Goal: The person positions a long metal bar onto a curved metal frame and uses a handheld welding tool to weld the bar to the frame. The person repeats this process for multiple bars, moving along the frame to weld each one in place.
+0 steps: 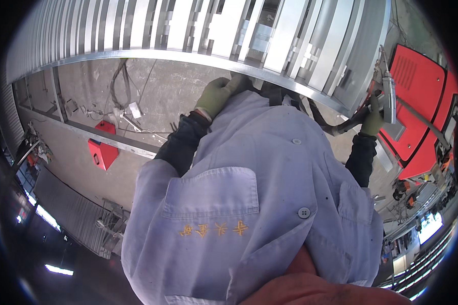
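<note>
My left hand (215, 98), in a green glove with darker fingers, is at my waist, just below the front edge of the slatted metal panel (198, 57). Its fingers look bent round a dark thing whose shape I cannot make out. On the other side, my right hand (373, 121), also gloved in green, is closed round a thick black cable (333, 128) at the panel's right corner. That cable loops across from my waist. Close beside the right fingers stands a narrow grey metal piece (390, 96); whether they touch it I cannot tell.
A large red metal cabinet (417, 76) stands at the right. On the concrete floor (165, 84) at the left are a red box (104, 147), a hanging cable loop (123, 89) and a low metal rail (99, 134). Stacked corrugated sheets (68, 203) lie farther left.
</note>
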`<state>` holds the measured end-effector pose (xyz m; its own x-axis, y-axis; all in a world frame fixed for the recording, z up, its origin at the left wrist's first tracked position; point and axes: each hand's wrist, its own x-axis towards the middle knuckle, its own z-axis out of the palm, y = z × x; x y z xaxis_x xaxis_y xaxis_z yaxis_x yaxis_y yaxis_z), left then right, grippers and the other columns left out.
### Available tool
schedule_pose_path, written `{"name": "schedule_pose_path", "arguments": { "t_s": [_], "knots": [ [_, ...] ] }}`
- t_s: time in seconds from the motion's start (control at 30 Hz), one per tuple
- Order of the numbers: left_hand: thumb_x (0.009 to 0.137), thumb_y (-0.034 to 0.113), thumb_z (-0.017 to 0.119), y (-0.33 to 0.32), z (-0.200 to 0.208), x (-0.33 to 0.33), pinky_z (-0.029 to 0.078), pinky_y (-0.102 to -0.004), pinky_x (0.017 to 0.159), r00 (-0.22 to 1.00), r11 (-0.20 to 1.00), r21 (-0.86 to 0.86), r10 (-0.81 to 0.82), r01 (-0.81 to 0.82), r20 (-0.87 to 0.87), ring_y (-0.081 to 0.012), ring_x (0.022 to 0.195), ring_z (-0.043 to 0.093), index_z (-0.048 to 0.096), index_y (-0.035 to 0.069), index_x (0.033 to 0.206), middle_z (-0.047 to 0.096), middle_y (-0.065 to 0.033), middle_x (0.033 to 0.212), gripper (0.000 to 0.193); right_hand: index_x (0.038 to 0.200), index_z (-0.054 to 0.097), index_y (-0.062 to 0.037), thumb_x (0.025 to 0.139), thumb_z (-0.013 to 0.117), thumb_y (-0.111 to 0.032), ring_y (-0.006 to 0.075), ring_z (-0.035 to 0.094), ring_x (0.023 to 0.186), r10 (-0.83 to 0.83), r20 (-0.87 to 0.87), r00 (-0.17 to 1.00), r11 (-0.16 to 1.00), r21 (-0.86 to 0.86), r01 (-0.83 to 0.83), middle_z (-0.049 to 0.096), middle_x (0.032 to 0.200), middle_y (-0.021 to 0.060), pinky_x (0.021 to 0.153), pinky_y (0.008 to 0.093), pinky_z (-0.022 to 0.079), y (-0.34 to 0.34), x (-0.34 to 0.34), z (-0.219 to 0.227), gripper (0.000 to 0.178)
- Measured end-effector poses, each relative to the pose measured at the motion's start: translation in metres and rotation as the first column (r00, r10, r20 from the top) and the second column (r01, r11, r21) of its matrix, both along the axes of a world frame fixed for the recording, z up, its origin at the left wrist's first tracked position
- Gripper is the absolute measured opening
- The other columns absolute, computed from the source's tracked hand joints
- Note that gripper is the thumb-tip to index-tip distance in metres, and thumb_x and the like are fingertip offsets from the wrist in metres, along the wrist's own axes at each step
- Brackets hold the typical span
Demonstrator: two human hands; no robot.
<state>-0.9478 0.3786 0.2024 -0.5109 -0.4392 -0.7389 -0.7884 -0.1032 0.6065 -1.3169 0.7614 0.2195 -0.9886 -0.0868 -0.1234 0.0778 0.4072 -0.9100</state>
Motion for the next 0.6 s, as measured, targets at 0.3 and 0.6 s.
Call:
{"name": "schedule_pose_path", "arguments": {
  "t_s": [0.3, 0.6],
  "knots": [
    [0.106, 0.069, 0.050, 0.029, -0.023, -0.050, 0.053, -0.0319, 0.069, 0.902, 0.843, 0.352, 0.432, -0.406, 0.005, -0.0179, 0.069, 0.064, 0.067, 0.001, 0.083, 0.068, -0.0083, 0.076, 0.074, 0.112, 0.077, -0.0009, 0.099, 0.072, -0.010, 0.0114, 0.065, 0.083, 0.163, -0.038, 0.986, 0.948, 0.284, -0.146, 0.070, 0.096, 0.0010, 0.070, 0.0296, 0.054, 0.019, -0.012, -0.020, 0.017],
    [0.107, 0.066, 0.051, 0.015, -0.007, -0.063, 0.043, -0.0339, 0.051, 0.923, 0.883, 0.272, 0.351, -0.383, 0.158, -0.0160, 0.051, 0.054, 0.067, 0.000, 0.077, 0.057, -0.0040, 0.058, 0.075, 0.123, 0.072, -0.0008, 0.094, 0.077, -0.012, 0.0136, 0.066, 0.085, -0.133, 0.149, 0.980, 0.989, 0.083, 0.121, 0.070, 0.099, 0.0047, 0.075, 0.0305, 0.054, -0.015, 0.003, -0.003, 0.031]
  ]
}}
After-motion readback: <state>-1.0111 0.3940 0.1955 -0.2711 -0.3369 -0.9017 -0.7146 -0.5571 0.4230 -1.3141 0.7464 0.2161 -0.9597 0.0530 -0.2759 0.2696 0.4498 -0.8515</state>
